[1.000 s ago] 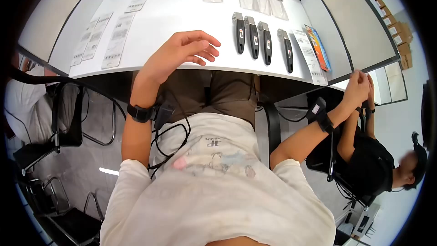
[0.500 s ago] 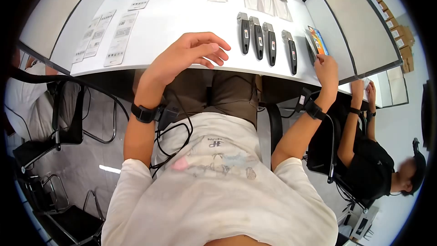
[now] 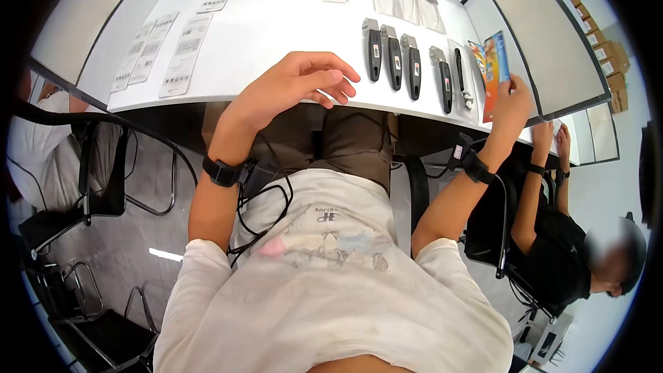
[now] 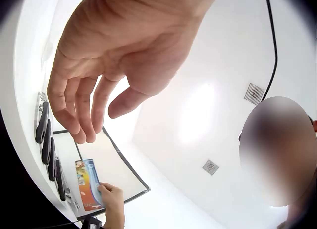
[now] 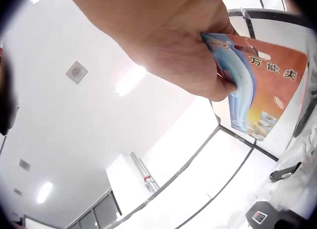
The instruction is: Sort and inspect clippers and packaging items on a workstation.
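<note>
plainly, the card (image 3: 494,69) is orange-and-blue.

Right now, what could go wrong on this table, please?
The right hand pinches the colourful card by its side; it might slip and fall over the front edge of the table. The black-handled tools lie near this edge, so if the left hand, open nearby, swings across, it could knock one off.
</note>
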Demonstrator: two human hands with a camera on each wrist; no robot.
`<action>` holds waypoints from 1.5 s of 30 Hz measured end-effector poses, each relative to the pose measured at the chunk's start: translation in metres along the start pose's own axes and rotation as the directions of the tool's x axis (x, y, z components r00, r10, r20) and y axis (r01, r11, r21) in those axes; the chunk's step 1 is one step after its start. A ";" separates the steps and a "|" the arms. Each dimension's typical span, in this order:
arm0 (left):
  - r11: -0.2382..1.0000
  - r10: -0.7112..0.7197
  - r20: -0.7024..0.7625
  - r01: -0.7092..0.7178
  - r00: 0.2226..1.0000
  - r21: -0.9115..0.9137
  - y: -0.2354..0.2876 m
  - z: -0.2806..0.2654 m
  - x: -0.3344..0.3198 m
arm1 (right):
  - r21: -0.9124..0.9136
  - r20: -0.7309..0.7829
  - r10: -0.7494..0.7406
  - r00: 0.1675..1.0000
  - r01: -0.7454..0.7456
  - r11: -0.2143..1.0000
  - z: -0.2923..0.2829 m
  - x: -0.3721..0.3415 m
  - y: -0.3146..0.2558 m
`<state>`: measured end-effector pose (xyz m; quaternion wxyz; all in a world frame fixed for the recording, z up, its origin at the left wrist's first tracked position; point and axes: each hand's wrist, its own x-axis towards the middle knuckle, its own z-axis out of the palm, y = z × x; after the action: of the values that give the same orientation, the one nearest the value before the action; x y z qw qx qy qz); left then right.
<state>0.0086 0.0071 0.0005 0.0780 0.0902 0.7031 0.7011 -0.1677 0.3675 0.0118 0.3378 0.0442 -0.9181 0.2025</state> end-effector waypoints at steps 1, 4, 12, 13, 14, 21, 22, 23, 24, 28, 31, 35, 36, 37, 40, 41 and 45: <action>1.000 -0.002 -0.001 0.002 1.000 -0.002 -0.001 0.000 0.000 | -0.001 0.003 -0.001 1.000 0.001 1.000 -0.004 0.000 -0.005; 1.000 0.023 -0.006 -0.023 1.000 -0.006 0.000 0.002 0.000 | 0.081 -0.209 -0.036 0.977 0.054 0.995 -0.025 -0.001 -0.026; 0.954 0.124 -0.263 -0.188 0.957 -0.236 -0.002 0.032 0.006 | 0.851 0.223 -0.474 0.852 0.067 0.521 -0.050 -0.067 -0.146; 0.953 0.125 -0.263 -0.189 0.957 -0.236 -0.005 0.029 0.006 | 0.864 0.263 -0.511 0.819 0.037 0.503 -0.047 -0.071 -0.150; 0.946 0.148 -0.276 -0.217 0.950 -0.240 -0.006 0.023 0.007 | 0.856 0.326 -0.549 0.770 0.006 0.517 -0.041 -0.077 -0.160; 0.950 0.058 -0.456 -0.189 0.888 -0.248 -0.011 -0.018 0.001 | 0.045 0.160 -0.171 0.972 0.165 0.985 0.008 -0.024 -0.058; 0.960 0.047 -0.468 -0.170 0.883 -0.225 -0.010 -0.017 0.000 | 0.013 0.125 -0.178 0.976 0.178 0.984 0.010 -0.026 -0.055; 0.926 0.060 -0.480 -0.228 0.875 -0.301 -0.009 -0.021 0.000 | -0.070 0.194 -0.090 0.977 0.105 0.992 0.028 -0.015 -0.018; 0.925 0.061 -0.495 -0.236 0.867 -0.299 -0.007 -0.023 -0.002 | -0.050 0.233 -0.051 0.971 0.065 0.997 0.029 -0.011 -0.014; 0.899 0.047 -0.524 -0.264 0.851 -0.348 0.004 -0.014 -0.005 | -0.118 0.314 0.050 0.948 -0.014 0.993 0.036 -0.012 0.008; 0.896 0.063 -0.501 -0.270 0.863 -0.351 0.001 -0.016 -0.005 | -0.053 0.426 0.095 0.900 -0.080 0.995 0.042 -0.004 0.022; 0.896 0.013 -0.463 -0.216 0.886 -0.388 -0.012 -0.023 0.001 | -0.037 0.432 0.109 0.895 -0.104 0.994 0.053 -0.002 0.032; 0.896 -0.006 -0.477 -0.207 0.879 -0.393 -0.011 -0.021 0.001 | -0.014 0.425 0.105 0.899 -0.109 0.994 0.049 -0.005 0.027; 0.900 -0.006 -0.476 -0.202 0.879 -0.386 -0.010 -0.022 0.000 | -0.008 0.426 0.109 0.898 -0.117 0.993 0.050 -0.006 0.025; 0.877 -0.007 -0.459 -0.215 0.888 -0.429 -0.008 -0.027 0.002 | 0.103 0.455 0.153 0.877 -0.222 0.969 0.047 -0.005 0.015; 0.855 -0.005 -0.454 -0.232 0.891 -0.464 -0.015 -0.025 0.000 | 0.112 0.481 0.175 0.859 -0.258 0.960 0.042 -0.007 0.014; 0.868 -0.082 -0.491 -0.180 0.867 -0.464 -0.004 -0.019 0.001 | 0.178 0.475 0.149 0.867 -0.260 0.949 0.050 -0.004 0.025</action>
<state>0.0030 -0.0110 -0.0036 -0.1026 -0.0971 0.4933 0.8583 -0.2000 0.3706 -0.0338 0.0817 0.0321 -0.9402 0.3291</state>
